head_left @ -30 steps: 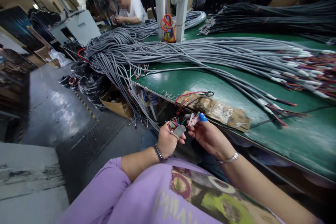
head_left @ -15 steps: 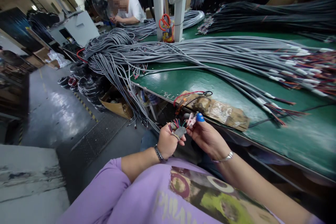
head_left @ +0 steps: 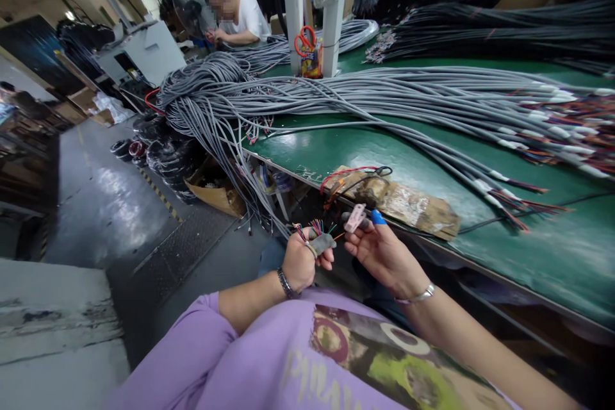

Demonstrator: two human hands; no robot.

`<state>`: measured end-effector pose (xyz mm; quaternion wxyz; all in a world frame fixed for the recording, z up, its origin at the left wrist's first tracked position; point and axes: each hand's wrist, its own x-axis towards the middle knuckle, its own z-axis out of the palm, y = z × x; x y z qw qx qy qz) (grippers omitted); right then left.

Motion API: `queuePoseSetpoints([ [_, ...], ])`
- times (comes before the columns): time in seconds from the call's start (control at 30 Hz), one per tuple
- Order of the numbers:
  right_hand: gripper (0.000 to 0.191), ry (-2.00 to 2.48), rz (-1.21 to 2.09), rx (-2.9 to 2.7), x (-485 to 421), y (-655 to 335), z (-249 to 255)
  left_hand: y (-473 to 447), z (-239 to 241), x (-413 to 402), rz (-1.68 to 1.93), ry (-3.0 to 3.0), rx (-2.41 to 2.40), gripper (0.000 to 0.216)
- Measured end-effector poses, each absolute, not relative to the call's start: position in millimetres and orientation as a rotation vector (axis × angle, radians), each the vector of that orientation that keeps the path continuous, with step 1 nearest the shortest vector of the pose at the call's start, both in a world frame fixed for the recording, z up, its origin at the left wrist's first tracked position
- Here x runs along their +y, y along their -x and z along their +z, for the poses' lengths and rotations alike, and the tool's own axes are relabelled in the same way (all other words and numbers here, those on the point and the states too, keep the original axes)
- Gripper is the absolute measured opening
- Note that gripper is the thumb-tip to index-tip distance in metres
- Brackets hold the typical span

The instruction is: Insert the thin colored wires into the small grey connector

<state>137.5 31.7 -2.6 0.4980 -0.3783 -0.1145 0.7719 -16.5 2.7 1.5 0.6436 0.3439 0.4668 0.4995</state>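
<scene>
My left hand (head_left: 298, 264) is closed around the end of a grey cable, from which thin coloured wires (head_left: 317, 227) fan out. A grey covering (head_left: 321, 243) shows on its thumb side. One orange wire (head_left: 339, 236) sticks out toward my right hand (head_left: 379, 256). That hand holds a small pale-pink flat piece (head_left: 356, 218) at its fingers; its exact kind is unclear. A blue finger cot (head_left: 378, 217) covers the right thumb, which stands away from the piece. Both hands are in front of the table edge, a small gap apart.
On the green table (head_left: 327, 141) lie long grey cables (head_left: 384, 93) with stripped, coloured ends. A taped cardboard piece (head_left: 418, 208) lies by the front edge. Orange-handled scissors (head_left: 305, 41) hang at a white post (head_left: 332, 38). A co-worker (head_left: 245, 16) sits beyond.
My right hand has moved away from the left, widening the gap, and its thumb has lifted off the pink piece. The orange wire now shows between the hands.
</scene>
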Motion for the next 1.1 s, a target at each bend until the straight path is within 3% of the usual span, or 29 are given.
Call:
queuePoseSetpoints([
  [0.33,0.028,0.959,1.876,-0.268,30.6,-140.3,-8.3,16.5,-1.3,1.5,1.100,-0.783,1.056,0.041],
  [1.1,0.025,1.132,1.805,-0.298,21.3,-165.8,-39.8,10.9,-15.9,10.2,1.058,-0.949,1.121,0.045],
])
